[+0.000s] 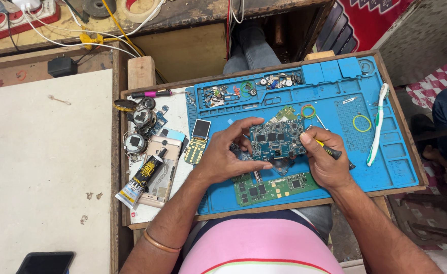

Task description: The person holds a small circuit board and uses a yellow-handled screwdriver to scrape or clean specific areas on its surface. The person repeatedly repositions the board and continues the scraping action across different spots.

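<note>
Looks like a small phone repair workshop. A blue repair mat covers the wooden bench, with a green circuit board just below the fingers, loose screws in the mat's trays above them, and a glue tube (black and white) over a gutted phone to their left.

A blue silicone repair mat covers a wooden tray, its top compartments holding small loose parts. A white toothbrush with green bristles lies near the mat's right edge, beside a yellow-green rubber band. A green circuit board lies near the mat's front edge. Left of the mat sit a black and yellow glue tube on a gold phone body, a small phone screen and a pink-handled screwdriver. A dark phone rests on the pale board at far left.
</note>
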